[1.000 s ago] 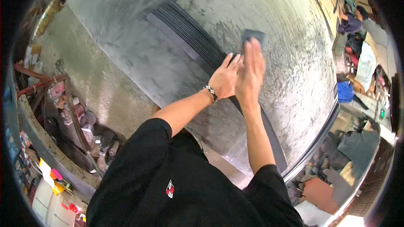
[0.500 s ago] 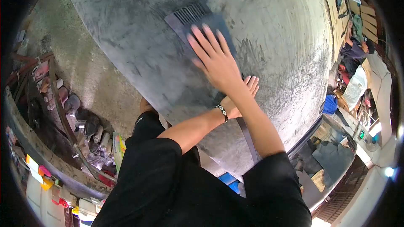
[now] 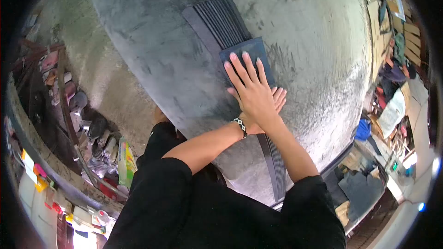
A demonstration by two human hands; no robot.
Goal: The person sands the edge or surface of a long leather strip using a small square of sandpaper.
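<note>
My right hand point(image 3: 254, 93) lies flat with fingers spread on a dark blue-black rectangular sheet point(image 3: 254, 48). Beyond the fingertips, a row of fanned, overlapping dark sheets point(image 3: 220, 20) spreads out with many thin edges showing. Crossing beneath the right arm is my left hand point(image 3: 279, 97), wearing a patterned bracelet. Its visible fingers stretch out flat near the stack, while its palm is mostly hidden by the right hand. More layered dark edges point(image 3: 275, 170) run from under the hands toward my body. Everything rests on a large grey, smudged work surface point(image 3: 170, 50).
Left of the surface is a worn floor point(image 3: 113, 78). A metal frame point(image 3: 64, 97) there surrounds jumbled items, with a yellow-green bag point(image 3: 126, 161) alongside. At right are a blue bundle point(image 3: 362, 129), a dark-sheet pile point(image 3: 362, 191), cardboard point(image 3: 364, 32) and another person point(image 3: 393, 72).
My right hand has slid down the stack toward my body. Longer bands of fanned edges now show beyond it and below the hands. My left hand stays in nearly the same place.
</note>
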